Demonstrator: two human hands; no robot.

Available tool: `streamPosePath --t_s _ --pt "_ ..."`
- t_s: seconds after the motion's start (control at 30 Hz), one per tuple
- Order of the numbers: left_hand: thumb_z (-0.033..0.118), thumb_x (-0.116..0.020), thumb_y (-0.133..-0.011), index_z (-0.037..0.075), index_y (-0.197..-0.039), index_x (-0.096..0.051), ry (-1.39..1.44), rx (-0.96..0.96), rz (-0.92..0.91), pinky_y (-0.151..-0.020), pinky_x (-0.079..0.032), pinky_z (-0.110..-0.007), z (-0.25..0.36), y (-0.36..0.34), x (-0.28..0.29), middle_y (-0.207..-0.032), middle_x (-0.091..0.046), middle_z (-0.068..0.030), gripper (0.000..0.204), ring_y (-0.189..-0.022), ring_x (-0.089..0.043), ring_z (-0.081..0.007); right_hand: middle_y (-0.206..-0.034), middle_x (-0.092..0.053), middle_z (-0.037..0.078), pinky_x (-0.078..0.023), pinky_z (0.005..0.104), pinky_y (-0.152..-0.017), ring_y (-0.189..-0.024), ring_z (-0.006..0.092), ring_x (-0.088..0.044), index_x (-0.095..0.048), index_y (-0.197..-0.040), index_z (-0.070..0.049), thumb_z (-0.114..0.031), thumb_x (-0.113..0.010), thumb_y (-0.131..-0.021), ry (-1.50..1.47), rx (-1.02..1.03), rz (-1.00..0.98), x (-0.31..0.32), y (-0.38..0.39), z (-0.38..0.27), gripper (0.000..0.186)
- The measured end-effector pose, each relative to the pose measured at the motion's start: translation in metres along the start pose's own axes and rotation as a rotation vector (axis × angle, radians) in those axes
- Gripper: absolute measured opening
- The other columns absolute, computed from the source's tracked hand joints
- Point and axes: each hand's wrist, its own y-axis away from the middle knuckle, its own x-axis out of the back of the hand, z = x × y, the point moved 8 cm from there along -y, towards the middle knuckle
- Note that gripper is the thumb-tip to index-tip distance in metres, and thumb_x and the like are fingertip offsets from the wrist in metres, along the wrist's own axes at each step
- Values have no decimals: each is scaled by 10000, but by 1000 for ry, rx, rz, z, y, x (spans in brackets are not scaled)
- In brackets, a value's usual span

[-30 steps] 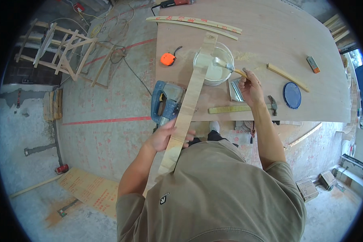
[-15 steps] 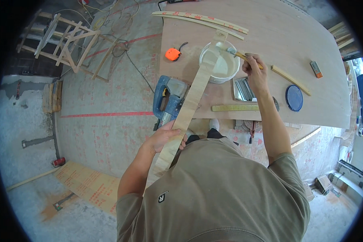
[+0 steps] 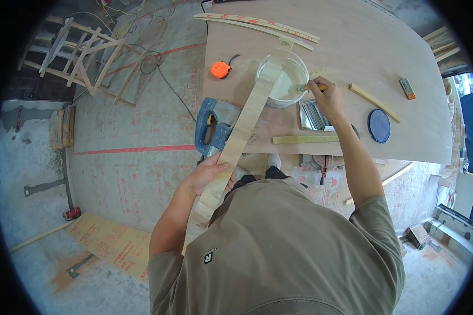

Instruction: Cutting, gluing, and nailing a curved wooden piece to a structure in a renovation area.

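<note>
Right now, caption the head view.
Left hand grips long pale wooden strip; right hand, yellow-handled brush at white bucket.

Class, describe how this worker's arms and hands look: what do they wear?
The left hand and right hand are bare, without gloves. The forearms are uncovered, with no watch visible. The sleeves are short, loose and olive-brown, without visible markings.

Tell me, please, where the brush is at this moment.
In the head view, right of centre: the brush is in the right hand, its bristle end by the right rim of the bucket.
</note>
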Motion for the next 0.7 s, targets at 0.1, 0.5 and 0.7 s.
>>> streamPosePath --t_s 0.1,0.5,0.7 --pt "119 -462 -1013 78 -1428 -395 20 -7 4 -638 -561 -373 3 1 0 -930 -647 -180 422 -699 -661 -256 -733 -656 127 -453 344 -608 -604 194 -531 -678 -1016 22 -252 -683 -891 -15 12 -32 -4 0 -2 301" --pt "168 -595 -958 72 -1393 -414 -36 -212 80 -558 -541 -357 31 73 -1 -878 -640 -143 481 -645 -651 -237 -1556 -350 97 -245 494 -1173 -1450 272 -302 -338 -1518 -115 -543 -706 -759 384 1139 -577 -131 99 -193 946" --pt "183 -590 -970 50 -1367 -425 13 -262 159 -585 -539 -374 11 138 22 -914 -639 -147 450 -679 -654 -238 -1512 -418 144 -282 490 -1146 -1391 327 -392 -384 -1498 -160 -585 -518 -928 925 530 -181 -87 -187 -138 723"
